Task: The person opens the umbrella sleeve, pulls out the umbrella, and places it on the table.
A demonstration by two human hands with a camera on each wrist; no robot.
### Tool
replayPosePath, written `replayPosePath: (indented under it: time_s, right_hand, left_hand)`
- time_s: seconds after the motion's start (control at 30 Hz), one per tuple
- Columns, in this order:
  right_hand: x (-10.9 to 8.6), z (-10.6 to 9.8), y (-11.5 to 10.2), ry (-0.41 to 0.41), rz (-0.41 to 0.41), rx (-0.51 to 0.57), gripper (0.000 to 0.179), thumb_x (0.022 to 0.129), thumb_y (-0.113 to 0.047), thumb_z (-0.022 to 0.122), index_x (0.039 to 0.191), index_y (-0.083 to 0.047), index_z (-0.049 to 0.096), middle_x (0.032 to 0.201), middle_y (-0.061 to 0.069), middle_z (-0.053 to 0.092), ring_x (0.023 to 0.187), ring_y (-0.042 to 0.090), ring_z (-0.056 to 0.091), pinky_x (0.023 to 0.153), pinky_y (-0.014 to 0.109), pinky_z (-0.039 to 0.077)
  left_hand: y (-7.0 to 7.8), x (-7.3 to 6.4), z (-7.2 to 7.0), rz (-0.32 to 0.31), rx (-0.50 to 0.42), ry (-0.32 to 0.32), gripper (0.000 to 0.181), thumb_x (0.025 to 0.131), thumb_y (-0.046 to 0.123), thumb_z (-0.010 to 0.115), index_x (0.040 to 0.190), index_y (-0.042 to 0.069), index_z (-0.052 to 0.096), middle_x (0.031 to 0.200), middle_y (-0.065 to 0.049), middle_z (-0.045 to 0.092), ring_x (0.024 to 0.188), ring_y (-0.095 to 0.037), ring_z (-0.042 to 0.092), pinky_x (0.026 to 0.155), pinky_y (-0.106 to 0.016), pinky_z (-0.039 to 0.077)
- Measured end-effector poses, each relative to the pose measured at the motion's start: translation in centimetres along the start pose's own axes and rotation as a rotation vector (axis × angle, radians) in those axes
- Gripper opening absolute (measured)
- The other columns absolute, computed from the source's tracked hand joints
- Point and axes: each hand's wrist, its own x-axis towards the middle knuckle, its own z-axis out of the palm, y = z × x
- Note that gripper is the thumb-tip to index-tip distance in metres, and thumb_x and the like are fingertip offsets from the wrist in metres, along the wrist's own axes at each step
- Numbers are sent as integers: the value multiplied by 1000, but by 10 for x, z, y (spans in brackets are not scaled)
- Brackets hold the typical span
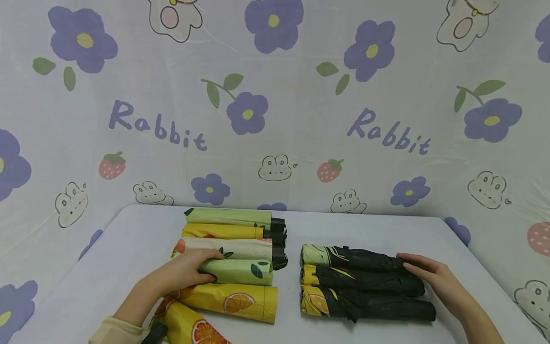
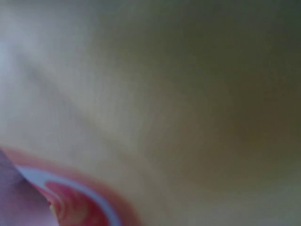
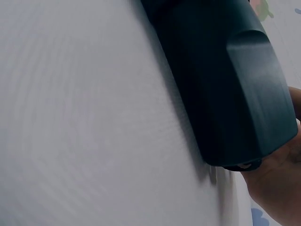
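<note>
At the left of the head view, my left hand grips a light-green folded umbrella with a leaf print. Its fingers reach over the far side, against a cream umbrella, and the thumb is on the near side. What lies under the palm is hidden. My right hand touches the right end of a black folded umbrella with a green-patterned left end, its fingers fairly straight. A black umbrella handle fills much of the right wrist view. The left wrist view is blurred fabric.
Beyond the cream umbrella lie a yellow umbrella and a green umbrella. Nearer are a yellow umbrella with orange slices and another yellow one, slanted. Two more black folded umbrellas lie at right. Behind the white table hangs a printed cloth.
</note>
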Motion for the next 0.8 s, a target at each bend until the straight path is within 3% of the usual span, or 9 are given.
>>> replayPosePath:
  time_s: [0.4,0.47,0.53,0.63,0.8]
  right_hand:
    - [5,-2,5,-9,-12,-18,58,96,-36,59,145,-8,46,131,-27,54,109,-27,40,89,9,39]
    - [8,-5,7,-31,-14,-10,58,95,-34,61,145,-8,46,131,-26,54,110,-27,40,102,22,40]
    - [12,-8,9,-54,-14,0,59,94,-32,63,144,-7,46,131,-26,55,109,-26,40,113,43,34]
    - [17,-12,12,-87,-16,25,60,93,-28,64,145,-4,45,129,-25,55,109,-26,40,109,70,20]
    - [21,-16,14,-84,0,-50,61,94,-31,64,145,-6,44,128,-25,53,108,-22,43,103,44,41]
  left_hand:
    - [2,0,0,-4,-6,3,40,88,17,72,126,15,60,126,-5,64,116,-24,61,97,-45,51]
    - [2,0,0,-3,-4,3,40,88,17,72,126,15,60,125,-5,65,116,-25,61,97,-45,51]
    - [2,0,0,-1,-2,5,40,88,16,73,125,15,60,125,-6,65,116,-25,61,96,-45,51]
    - [3,0,0,1,0,6,40,87,16,73,125,15,60,125,-5,65,115,-24,62,96,-44,51]
    - [2,0,0,7,6,9,39,87,17,73,124,16,61,123,-4,65,113,-23,62,95,-43,52]
